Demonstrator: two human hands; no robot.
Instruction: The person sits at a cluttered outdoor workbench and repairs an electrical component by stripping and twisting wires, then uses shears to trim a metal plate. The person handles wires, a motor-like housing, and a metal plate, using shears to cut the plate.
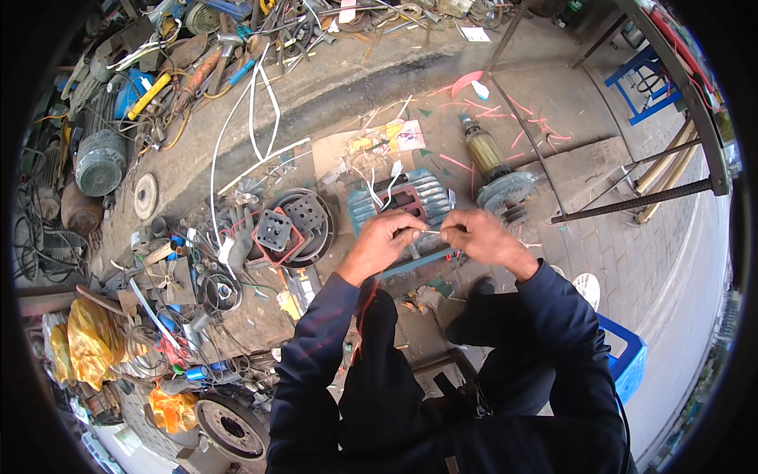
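Observation:
My left hand (380, 246) and my right hand (488, 238) face each other, fingertips pinched on a short, thin, pale wire (431, 231) stretched between them. Both are just above the near side of a finned, blue-grey motor housing (433, 189). On top of the housing sits a dark red terminal box (408, 199), partly hidden by my left hand. White-sleeved leads (374, 186) stick up out of it. A thin red wire (365, 310) hangs down beside my left sleeve; whether it joins the pinched wire I cannot tell.
Right of the housing lies a motor rotor (485, 152) with a finned end piece. To the left, square dark covers (274, 230) rest on a round metal part. Tools and scrap crowd the upper left. A steel bar frame (639, 207) and a blue crate (629, 359) stand at right.

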